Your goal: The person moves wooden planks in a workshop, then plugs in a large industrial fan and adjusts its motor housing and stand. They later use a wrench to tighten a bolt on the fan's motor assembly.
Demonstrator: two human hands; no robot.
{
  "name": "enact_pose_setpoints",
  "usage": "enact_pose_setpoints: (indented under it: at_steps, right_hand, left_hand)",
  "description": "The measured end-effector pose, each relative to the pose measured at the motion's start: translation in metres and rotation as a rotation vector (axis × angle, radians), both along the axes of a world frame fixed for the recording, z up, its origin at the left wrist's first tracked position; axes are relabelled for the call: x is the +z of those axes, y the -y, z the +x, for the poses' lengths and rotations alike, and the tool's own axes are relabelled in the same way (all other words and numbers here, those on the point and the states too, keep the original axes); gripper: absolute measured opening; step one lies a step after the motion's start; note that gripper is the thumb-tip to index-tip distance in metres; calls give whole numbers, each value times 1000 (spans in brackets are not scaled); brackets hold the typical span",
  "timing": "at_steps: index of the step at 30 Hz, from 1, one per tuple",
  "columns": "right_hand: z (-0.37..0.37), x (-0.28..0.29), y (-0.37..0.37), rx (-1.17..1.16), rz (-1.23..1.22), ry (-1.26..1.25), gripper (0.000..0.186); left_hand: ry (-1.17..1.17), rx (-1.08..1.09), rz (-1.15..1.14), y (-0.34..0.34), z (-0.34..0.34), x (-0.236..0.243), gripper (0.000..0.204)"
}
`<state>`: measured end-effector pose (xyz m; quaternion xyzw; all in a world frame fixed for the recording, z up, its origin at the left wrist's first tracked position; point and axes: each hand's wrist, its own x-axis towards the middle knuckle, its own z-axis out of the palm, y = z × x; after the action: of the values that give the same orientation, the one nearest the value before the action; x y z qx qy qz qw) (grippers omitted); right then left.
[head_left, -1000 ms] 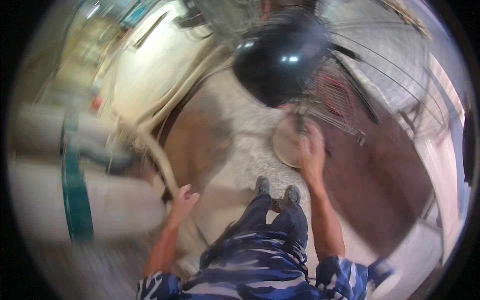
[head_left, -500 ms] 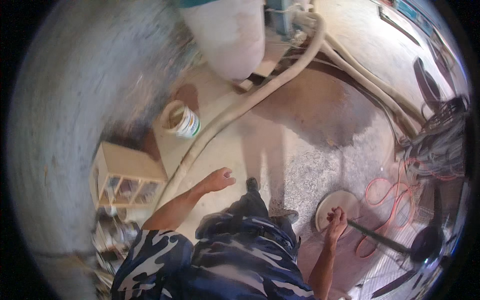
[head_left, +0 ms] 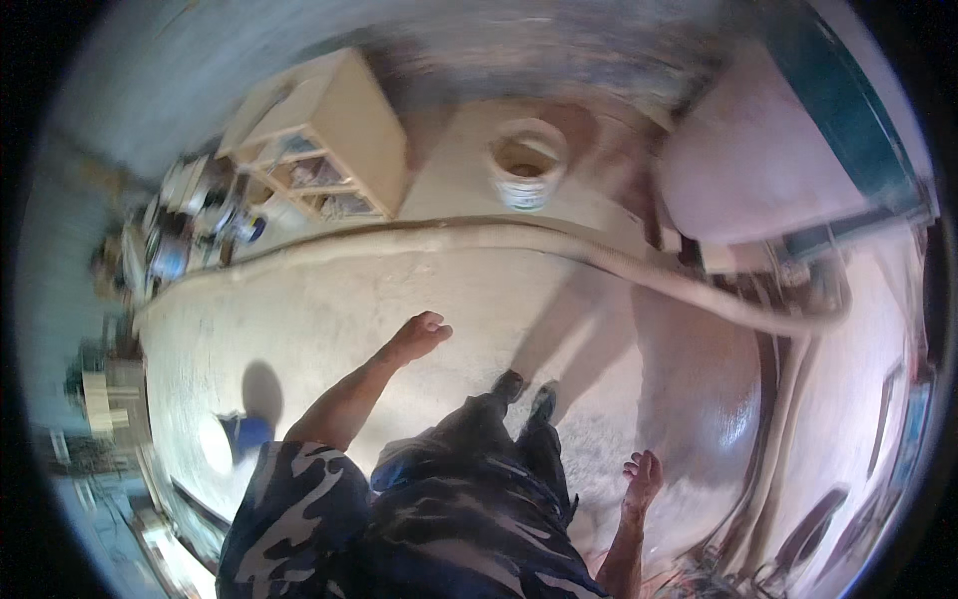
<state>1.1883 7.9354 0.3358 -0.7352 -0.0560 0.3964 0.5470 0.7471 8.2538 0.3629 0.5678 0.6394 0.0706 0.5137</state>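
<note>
My left hand (head_left: 422, 336) hangs in the air over the pale, dusty floor (head_left: 339, 299), its fingers curled in and nothing in them. To the right, my right hand (head_left: 643, 477) is also above the floor, its fingers loosely bent with gaps between them and no object held. Neither hand touches anything. My feet in dark shoes (head_left: 509, 384) stand close together below. Beyond my hands a thick, dusty hose (head_left: 429, 240) runs across the floor. A white bucket (head_left: 526, 180) with an open top stands on its far side.
An open-fronted wooden cabinet (head_left: 339, 140) stands by the wall at the upper left, beside cluttered containers (head_left: 215, 215). A large pale rounded bag (head_left: 738, 150) hangs under a dark green machine band (head_left: 843, 90) at the upper right. A blue, white-ended container (head_left: 239, 437) lies left of me.
My view has swung left: the bucket and cabinet now sit farther right and up. The round disc, fan-like object and most of the orange cord have left view. My feet are closer together.
</note>
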Motion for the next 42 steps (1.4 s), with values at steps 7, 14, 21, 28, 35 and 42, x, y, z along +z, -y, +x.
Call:
enact_pose_setpoints:
  at_steps: [7, 14, 21, 28, 35, 42]
  right_hand:
    - [21, -36, -260, 525, -42, 54, 33]
    - [-134, 2, -424, 906, 180, -13, 27]
    - [-357, -9, -492, 1244, 97, -485, 27]
    - [-598, 40, -521, 1456, -17, -110, 36]
    - [-770, 3, -644, 1459, -16, -210, 30]
    - [-955, -96, -820, 1101, 32, -376, 13]
  left_hand:
    - [-119, 679, -70, 143, -129, 0, 35]
    - [-62, 790, 24, 257, -183, -39, 17]
    - [365, 1235, -110, 281, -283, -81, 26]
    - [385, 1517, -15, 270, -410, -40, 46]
    - [208, 1567, -73, 288, -445, -48, 34]
    - [366, 2081, -177, 282, -412, -5, 17]
